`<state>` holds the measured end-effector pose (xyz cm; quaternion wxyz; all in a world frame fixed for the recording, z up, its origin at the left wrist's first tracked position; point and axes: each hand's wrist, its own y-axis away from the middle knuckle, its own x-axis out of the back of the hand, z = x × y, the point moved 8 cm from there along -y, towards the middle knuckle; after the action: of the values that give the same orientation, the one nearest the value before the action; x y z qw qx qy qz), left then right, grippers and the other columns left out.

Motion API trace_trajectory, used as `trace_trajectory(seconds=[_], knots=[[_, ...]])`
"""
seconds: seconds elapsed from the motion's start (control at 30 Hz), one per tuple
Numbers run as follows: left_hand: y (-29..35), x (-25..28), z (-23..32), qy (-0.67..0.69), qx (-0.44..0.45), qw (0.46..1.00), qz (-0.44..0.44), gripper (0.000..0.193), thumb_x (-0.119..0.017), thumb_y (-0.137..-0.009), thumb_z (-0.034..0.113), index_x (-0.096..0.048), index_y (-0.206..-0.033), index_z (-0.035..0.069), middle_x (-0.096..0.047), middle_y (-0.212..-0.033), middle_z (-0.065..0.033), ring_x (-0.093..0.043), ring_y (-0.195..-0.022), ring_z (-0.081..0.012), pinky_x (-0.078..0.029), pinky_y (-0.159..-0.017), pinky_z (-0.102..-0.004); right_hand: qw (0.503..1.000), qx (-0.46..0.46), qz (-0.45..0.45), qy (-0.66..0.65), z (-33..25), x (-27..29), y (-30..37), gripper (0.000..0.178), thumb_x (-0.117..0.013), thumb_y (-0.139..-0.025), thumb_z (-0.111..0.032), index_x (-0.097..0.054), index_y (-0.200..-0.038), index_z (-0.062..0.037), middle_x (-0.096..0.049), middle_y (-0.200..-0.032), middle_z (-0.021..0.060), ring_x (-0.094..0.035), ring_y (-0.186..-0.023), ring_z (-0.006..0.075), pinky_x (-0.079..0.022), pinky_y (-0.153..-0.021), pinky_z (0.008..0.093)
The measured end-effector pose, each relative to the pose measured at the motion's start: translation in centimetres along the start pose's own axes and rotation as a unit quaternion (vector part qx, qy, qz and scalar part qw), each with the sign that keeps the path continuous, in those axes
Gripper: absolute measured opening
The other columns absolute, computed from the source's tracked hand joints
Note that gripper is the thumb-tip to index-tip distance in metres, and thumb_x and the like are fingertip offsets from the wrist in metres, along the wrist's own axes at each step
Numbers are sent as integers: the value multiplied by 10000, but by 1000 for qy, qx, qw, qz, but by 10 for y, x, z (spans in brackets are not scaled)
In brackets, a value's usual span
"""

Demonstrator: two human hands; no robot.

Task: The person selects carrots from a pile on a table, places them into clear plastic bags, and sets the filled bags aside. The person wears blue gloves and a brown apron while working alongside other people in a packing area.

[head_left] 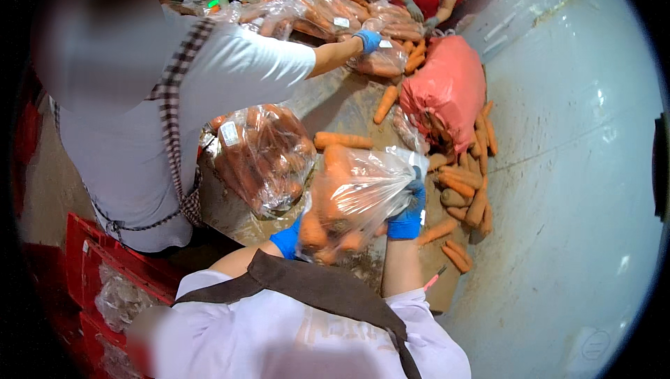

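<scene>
Carrot-filled plastic bag (349,194) — pinched at three-o'clock neck by right hand (409,213); support weight evenly with left hand (285,241) — grip hidden, can't tell.

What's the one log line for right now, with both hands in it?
Left hand: partly hidden behind clear carrot bag | Right hand: gripping its gathered neck | Nearby: loose carrots, coral sack

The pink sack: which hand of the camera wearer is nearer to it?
Right. The right hand, at the neck of the held bag, is below the pink sack in the picture; the left hand, partly hidden by the bag, is farther off, lower left.
</scene>
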<state>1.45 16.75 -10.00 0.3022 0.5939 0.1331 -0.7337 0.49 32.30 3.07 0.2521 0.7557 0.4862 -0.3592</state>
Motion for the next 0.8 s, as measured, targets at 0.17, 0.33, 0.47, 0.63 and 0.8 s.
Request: trace_trajectory(seconds=[0.17, 0.33, 0.47, 0.63, 0.8], knots=[[22, -47, 55, -15, 5, 1000, 27, 512, -530, -880, 274, -376, -1308, 40, -478, -1258, -105, -473, -1122, -203, -369, -966, -331, 981, -128, -44, -137, 51, 68, 26, 508, -489, -721, -144, -452, -1216, -36, -500, -1208, 158, -492, -1077, 315, -398, -952, 429], [11, -84, 77, -416, -50, 908, -1, 482, -555, -851, 169, -417, -1294, 41, -433, -1314, -88, -363, -1241, -205, -297, -1027, -327, 955, -153, 145, 208, 87, 162, 55, 474, -481, -748, -83, -459, -1217, -18, -551, -1102, 105, -527, -983, 210, -442, -844, 327], [1, -92, 53, -557, -38, 828, -62, 410, -559, -846, 213, -505, -1217, 47, -438, -1306, -100, -351, -1251, -228, -273, -1031, -355, 865, -96, 148, 470, 52, 200, 80, 328, -498, -813, -82, -530, -1131, -7, -572, -883, 42, -530, -756, 149, -457, -681, 261], [3, -20, 20, -840, -173, 513, -31, 506, -635, -763, 300, -506, -1230, 156, -392, -1311, -148, -312, -1245, -351, -272, -1017, -443, 891, -98, 211, 391, -6, 205, 88, 260, -530, -846, -109, -570, -1085, -12, -604, -854, 64, -546, -652, 121, -449, -522, 249], [9, -23, 6, -901, -171, 398, -22, 664, -672, -686, 302, -421, -1294, 209, -290, -1387, -133, -216, -1283, -401, -242, -1025, -499, 893, 28, 223, 390, -60, 274, 38, 362, -589, -827, -148, -529, -1153, -3, -580, -965, 48, -541, -700, 122, -445, -567, 238]])
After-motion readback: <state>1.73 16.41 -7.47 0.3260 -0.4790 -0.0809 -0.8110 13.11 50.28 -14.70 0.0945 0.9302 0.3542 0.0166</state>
